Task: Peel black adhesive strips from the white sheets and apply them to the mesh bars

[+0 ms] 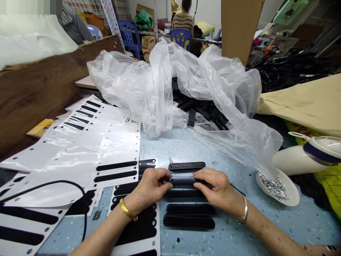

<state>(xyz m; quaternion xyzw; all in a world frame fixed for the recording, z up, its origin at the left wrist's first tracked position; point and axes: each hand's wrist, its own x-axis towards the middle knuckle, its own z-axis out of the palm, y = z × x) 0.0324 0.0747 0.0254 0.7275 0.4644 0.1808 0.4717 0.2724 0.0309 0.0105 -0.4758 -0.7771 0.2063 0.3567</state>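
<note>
- The left hand (149, 186) pinches the left end of a black strip (183, 180) between thumb and curled fingers; a gold bangle (127, 209) sits on its wrist.
- The right hand (217, 186) grips the same strip at its right end, fingers folded over the top, with a silver bangle (244, 210) on the wrist.
- The strip lies level between the two sets of fingertips, just above the speckled table (266, 227).
- Just beyond the fingers lies a perforated black strip (187, 165), apart from both hands.
- Under and just nearer than the fingers, three more smooth black strips (189, 215) lie in a row on the table.
- Left of the left fingers spread white backing sheets (80, 149) with long black slots.
- Right of the right fingers stands a white bowl (289, 197) holding small silvery parts (274, 185).
- Well beyond the fingers, a crumpled clear plastic bag (160, 81) covers a heap of black parts (205, 108).
</note>
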